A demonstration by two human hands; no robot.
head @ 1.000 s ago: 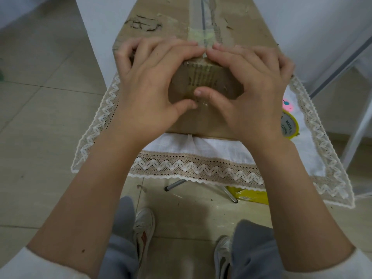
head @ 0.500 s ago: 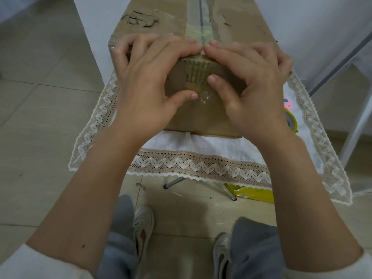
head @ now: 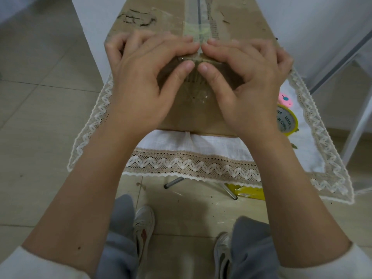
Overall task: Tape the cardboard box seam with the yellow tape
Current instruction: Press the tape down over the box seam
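A brown cardboard box [head: 167,19] stands on a small cloth-covered table. A strip of pale yellowish clear tape [head: 193,27] runs along its top seam and folds over the near edge onto the front face. My left hand [head: 145,77] and my right hand [head: 247,81] lie side by side on that edge. Their fingers rest flat on the box top and both thumbs press the tape on the front face, tips almost touching. The yellow tape roll [head: 286,120] lies on the cloth at the right, partly hidden behind my right wrist.
A white lace-trimmed cloth [head: 191,143] covers the table. A small pink object [head: 285,99] sits beside the roll. A yellow packet [head: 247,192] lies on the tiled floor by the table's metal legs [head: 175,182]. A metal frame [head: 342,55] stands at the right.
Both thumbs have slid up the box's front face toward the top edge and closed in on each other. The fingers stay on the box top.
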